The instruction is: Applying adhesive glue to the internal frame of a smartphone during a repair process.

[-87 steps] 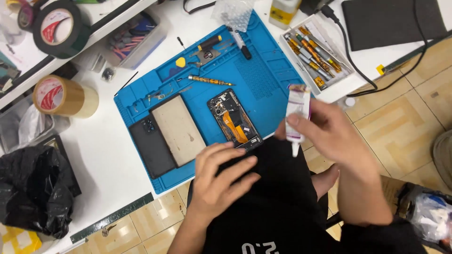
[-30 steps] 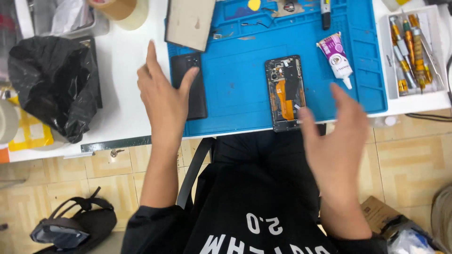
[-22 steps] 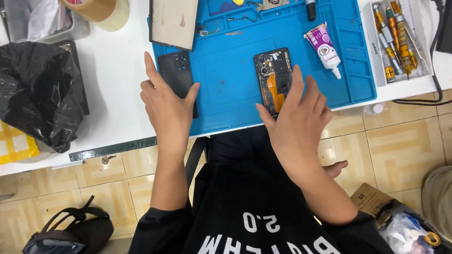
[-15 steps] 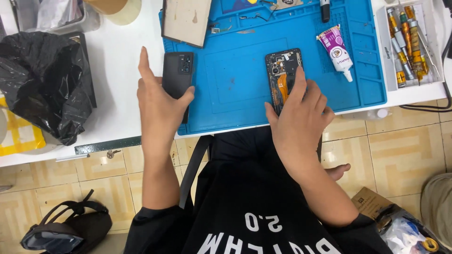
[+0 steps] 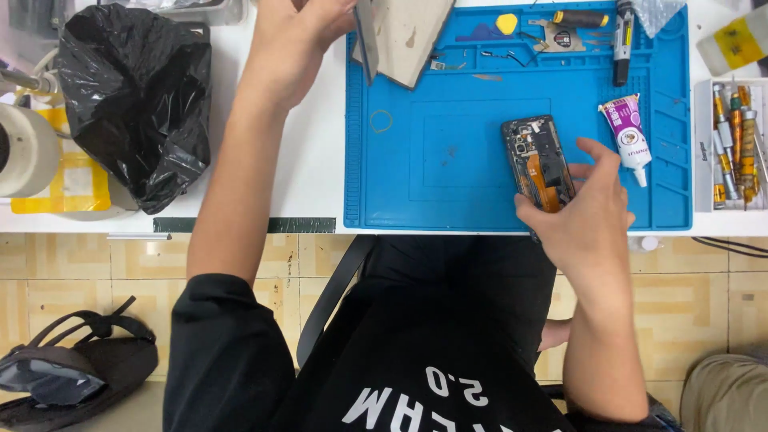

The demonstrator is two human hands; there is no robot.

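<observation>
So the opened phone point(image 5: 538, 162) sits on the blue mat point(image 5: 448, 184), toward its near right part, insides facing up with an orange ribbon showing. My right hand point(image 5: 580, 216) has its lower end pinched, thumb on the left edge, fingers curled round the right side. Just right of it lies a glue tube point(image 5: 629, 138), not touching. My left hand point(image 5: 300, 20) is up at the mat's far left corner, closed on a thin dark panel point(image 5: 364, 36) held edge-on, right beside a beige plate point(image 5: 410, 32). Black bag point(image 5: 136, 96) sits on the table at left, tool tray point(image 5: 732, 144) at right.
</observation>
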